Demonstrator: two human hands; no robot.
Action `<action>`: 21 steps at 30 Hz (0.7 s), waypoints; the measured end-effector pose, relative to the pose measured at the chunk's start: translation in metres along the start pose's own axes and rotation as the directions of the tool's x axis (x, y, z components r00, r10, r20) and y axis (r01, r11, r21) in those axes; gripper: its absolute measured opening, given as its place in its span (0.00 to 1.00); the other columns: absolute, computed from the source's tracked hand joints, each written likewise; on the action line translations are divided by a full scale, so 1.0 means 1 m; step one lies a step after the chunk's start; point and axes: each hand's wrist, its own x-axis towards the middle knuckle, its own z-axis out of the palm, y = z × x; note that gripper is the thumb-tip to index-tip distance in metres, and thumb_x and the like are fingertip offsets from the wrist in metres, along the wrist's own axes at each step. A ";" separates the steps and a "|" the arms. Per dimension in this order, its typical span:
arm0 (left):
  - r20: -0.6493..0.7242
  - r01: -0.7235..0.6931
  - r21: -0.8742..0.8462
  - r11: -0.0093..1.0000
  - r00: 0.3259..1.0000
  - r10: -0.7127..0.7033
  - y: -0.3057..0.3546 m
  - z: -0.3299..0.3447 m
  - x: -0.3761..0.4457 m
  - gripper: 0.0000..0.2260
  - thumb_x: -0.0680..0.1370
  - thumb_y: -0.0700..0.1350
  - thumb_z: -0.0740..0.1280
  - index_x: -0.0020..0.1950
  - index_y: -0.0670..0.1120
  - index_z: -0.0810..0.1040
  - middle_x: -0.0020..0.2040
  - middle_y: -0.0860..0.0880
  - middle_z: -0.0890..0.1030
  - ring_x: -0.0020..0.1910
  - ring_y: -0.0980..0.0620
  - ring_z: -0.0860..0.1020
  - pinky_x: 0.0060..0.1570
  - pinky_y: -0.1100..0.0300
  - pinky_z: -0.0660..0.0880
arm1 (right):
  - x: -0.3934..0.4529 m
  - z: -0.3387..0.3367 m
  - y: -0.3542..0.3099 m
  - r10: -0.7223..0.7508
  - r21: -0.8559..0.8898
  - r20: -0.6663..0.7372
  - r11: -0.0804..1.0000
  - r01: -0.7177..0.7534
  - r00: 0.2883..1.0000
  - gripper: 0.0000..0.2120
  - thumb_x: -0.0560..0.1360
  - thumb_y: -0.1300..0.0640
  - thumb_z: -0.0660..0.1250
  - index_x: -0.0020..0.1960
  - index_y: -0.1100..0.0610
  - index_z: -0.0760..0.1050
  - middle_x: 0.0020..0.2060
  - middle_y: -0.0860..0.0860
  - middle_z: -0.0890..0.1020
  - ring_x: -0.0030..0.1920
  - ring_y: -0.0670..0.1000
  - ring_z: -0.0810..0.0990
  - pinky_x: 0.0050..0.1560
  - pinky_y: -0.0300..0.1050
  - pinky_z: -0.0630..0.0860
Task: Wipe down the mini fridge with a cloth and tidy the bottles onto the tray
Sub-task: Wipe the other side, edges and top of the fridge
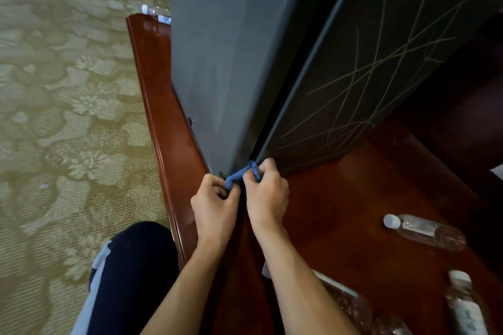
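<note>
The blue cloth (241, 175), rolled tight, is pinched at either end by the left hand (215, 198) and right hand (265, 187) at the mini fridge (226, 62) bottom corner; it is best kept taut and drawn along the door seam; bottles (424, 231) lie untidied nearby.

Blue cloth (241, 174), rolled. Grey side on the mini fridge (217, 62); black door (381, 62) crossed by thin pale lines. Glossy red-brown wooden platform (340, 198). Clear bottles (424, 232), white caps. Beige-green carpet (68, 117), floral pattern. Dark navy trouser leg (130, 275), pale stripe.
</note>
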 end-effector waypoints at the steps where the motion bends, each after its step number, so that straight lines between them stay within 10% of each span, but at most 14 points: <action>1: 0.008 0.045 0.028 0.999 0.999 -0.045 -0.006 -0.001 0.000 0.10 0.70 0.40 0.74 0.37 0.48 0.73 0.27 0.50 0.76 0.26 0.59 0.73 0.28 0.69 0.67 | -0.001 0.006 0.005 0.047 -0.021 0.051 0.999 -0.046 0.998 0.09 0.75 0.49 0.68 0.43 0.51 0.69 0.43 0.52 0.82 0.47 0.55 0.81 0.38 0.42 0.65; 9: 0.120 0.172 0.239 0.956 0.971 -0.205 -0.020 -0.013 0.008 0.07 0.70 0.43 0.73 0.37 0.46 0.75 0.32 0.50 0.81 0.33 0.54 0.79 0.30 0.66 0.71 | 0.001 0.024 0.013 0.321 -0.112 0.255 0.947 -0.302 0.912 0.14 0.75 0.47 0.68 0.55 0.54 0.77 0.55 0.55 0.81 0.57 0.59 0.80 0.48 0.46 0.74; 13: 0.201 0.166 0.283 0.945 0.953 -0.228 -0.020 -0.019 0.000 0.08 0.70 0.44 0.72 0.38 0.44 0.74 0.33 0.47 0.83 0.34 0.49 0.81 0.36 0.55 0.77 | 0.002 0.011 0.019 0.261 -0.175 0.378 0.962 -0.208 0.888 0.14 0.75 0.48 0.68 0.55 0.56 0.77 0.54 0.55 0.81 0.57 0.58 0.79 0.46 0.45 0.72; 21: 0.141 0.061 0.148 0.987 0.987 -0.082 -0.016 -0.014 0.006 0.09 0.73 0.44 0.72 0.38 0.46 0.74 0.27 0.48 0.78 0.28 0.54 0.76 0.27 0.68 0.68 | -0.010 0.013 0.010 -0.023 -0.147 0.081 0.989 0.035 0.996 0.08 0.78 0.50 0.65 0.49 0.54 0.71 0.45 0.55 0.83 0.48 0.57 0.83 0.39 0.46 0.71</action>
